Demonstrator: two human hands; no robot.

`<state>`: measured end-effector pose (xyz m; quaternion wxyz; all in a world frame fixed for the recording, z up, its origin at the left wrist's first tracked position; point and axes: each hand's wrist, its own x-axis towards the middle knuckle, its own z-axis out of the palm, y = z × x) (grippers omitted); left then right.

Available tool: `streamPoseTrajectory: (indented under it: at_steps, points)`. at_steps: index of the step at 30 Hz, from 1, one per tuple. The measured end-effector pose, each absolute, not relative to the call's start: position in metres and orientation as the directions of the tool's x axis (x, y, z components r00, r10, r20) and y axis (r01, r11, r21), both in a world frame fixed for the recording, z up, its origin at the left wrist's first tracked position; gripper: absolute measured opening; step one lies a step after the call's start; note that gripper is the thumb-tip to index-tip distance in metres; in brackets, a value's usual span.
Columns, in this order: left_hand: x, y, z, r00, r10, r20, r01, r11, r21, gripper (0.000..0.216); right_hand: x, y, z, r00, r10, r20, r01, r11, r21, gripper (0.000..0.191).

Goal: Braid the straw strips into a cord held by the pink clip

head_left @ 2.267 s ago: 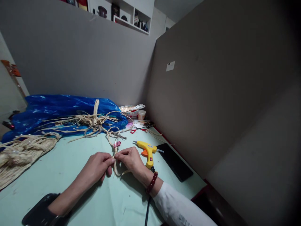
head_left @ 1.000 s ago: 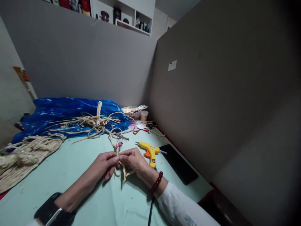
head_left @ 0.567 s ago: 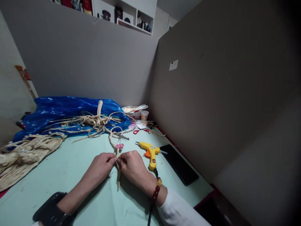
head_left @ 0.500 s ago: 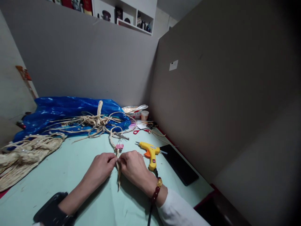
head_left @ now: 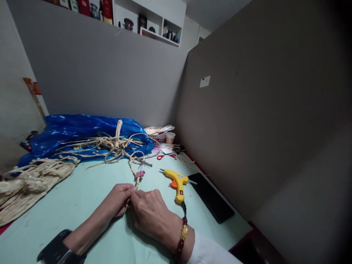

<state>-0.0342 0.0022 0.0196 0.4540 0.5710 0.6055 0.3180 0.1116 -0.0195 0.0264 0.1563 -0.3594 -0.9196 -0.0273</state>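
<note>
Beige braid (head_left: 138,181) in both hands (head_left: 118,200) (head_left: 154,212)

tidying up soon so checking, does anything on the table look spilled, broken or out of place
Nothing looks spilled or broken. Messiest are the loose fibers, tangled over the blue bag with ends straying onto the table. The glue gun lies on its side, its stick seemingly over the black slab.

Pale braid (head_left: 138,182): being pinched by pink clip (head_left: 140,173)
Beyond clip: curving
In front of clip: mostly hiding from view
</note>
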Motion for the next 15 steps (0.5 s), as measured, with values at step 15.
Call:
streamPoseTrajectory:
  at_steps: [15]
  points:
    - [-0.032,-0.003,0.037,0.175,0.971,-0.162,0.336,0.096,0.937,0.035,0.129,0.023,0.036,-0.540,0.835,0.107,0.321,0.322,-0.891,0.018]
